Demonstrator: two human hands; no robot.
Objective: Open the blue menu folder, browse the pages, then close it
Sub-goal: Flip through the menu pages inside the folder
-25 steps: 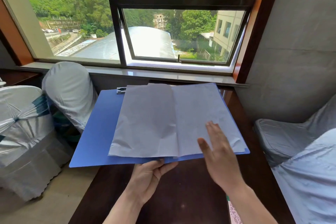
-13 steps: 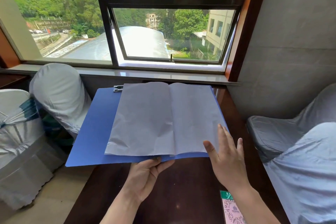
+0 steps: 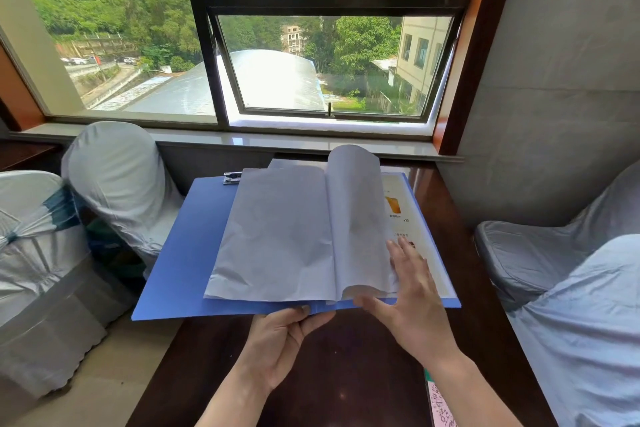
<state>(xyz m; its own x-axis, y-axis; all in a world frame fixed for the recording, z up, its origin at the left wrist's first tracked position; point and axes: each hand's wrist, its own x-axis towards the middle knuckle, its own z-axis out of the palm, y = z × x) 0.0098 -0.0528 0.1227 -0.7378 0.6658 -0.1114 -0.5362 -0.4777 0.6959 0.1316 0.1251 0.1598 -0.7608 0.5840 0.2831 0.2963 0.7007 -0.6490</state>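
— Where's your blue menu folder?
— Lying open on the dark bench, a page curling up.
— Your hands?
— Left hand pinches its near edge; right hand spread, thumb under the page.

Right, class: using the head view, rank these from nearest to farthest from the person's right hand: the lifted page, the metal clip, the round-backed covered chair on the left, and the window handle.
1. Lifted page: curling up, touching the right hand.
2. Metal clip: folder's far-left corner.
3. Covered chair: left, beyond the folder.
4. Window handle: farthest, on the lower window frame.
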